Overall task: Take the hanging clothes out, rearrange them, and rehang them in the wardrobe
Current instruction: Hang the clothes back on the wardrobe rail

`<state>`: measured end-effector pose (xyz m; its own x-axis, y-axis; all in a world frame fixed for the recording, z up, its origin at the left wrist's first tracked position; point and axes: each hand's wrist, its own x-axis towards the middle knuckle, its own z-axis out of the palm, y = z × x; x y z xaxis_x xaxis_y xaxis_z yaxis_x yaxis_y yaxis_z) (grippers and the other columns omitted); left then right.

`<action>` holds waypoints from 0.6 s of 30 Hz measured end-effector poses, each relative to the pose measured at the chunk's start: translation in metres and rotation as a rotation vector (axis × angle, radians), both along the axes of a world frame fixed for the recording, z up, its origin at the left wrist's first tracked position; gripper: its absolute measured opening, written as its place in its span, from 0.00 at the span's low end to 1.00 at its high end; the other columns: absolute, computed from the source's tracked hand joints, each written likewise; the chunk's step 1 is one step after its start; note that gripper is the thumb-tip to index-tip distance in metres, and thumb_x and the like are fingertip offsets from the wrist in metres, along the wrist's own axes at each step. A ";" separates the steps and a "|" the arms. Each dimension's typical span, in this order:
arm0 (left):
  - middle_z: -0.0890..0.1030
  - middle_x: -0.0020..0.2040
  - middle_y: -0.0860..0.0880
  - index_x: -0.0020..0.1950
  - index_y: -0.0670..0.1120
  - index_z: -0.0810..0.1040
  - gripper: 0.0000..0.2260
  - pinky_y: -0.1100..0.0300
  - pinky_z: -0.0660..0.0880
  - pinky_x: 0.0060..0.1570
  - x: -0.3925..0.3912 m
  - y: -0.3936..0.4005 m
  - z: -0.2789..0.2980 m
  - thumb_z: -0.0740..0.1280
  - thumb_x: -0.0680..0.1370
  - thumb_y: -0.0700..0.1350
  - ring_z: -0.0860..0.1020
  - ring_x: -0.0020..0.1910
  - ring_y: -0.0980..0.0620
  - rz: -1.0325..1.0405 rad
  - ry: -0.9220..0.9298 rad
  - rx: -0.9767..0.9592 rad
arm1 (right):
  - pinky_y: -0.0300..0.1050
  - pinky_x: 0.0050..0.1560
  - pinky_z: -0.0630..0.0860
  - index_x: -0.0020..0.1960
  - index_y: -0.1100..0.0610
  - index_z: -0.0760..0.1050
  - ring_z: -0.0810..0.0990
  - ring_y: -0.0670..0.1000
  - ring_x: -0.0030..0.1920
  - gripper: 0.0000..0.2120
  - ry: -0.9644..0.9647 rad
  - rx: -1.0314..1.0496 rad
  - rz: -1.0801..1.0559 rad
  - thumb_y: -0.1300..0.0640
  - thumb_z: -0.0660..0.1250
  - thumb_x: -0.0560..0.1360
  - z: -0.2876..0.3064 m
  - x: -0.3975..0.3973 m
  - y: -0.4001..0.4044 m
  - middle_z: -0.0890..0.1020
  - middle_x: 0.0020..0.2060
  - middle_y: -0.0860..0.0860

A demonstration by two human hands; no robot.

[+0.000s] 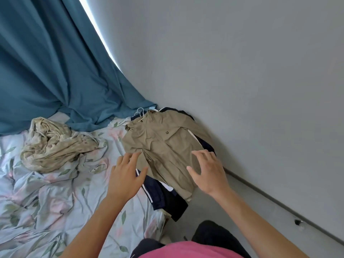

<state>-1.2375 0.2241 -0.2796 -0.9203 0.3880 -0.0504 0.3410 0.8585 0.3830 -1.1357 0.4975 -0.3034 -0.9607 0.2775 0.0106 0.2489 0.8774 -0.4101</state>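
Observation:
A tan jacket (163, 144) with a small chest logo lies spread flat on top of a pile of clothes on the bed, near the wall. Under it show a dark navy garment with white stripes (158, 196) and something white. White hanger hooks (140, 111) stick out at the jacket's collar end. My left hand (126, 175) hovers with fingers spread over the jacket's left edge. Over the jacket's right side, my right hand (208, 172) is spread the same way. Neither hand grips anything.
The bed carries a rumpled floral sheet (46, 202) and a bunched beige floral blanket (54, 146) at the left. A teal curtain (55, 62) hangs behind. The grey wall (242, 71) runs close along the pile's right side. The wardrobe is out of view.

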 end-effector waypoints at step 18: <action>0.74 0.68 0.53 0.78 0.55 0.67 0.32 0.50 0.73 0.63 -0.202 0.138 -0.120 0.49 0.79 0.68 0.70 0.69 0.48 0.437 -0.294 -0.177 | 0.52 0.65 0.73 0.74 0.49 0.68 0.72 0.53 0.69 0.27 -0.230 -0.021 0.535 0.38 0.63 0.80 -0.120 -0.394 0.161 0.73 0.69 0.47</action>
<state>-1.4393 0.3621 -0.3992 -0.9310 -0.0648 -0.3593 -0.1610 0.9561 0.2449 -1.5302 0.6584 -0.4234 -0.9444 -0.2488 -0.2150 -0.1416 0.8979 -0.4168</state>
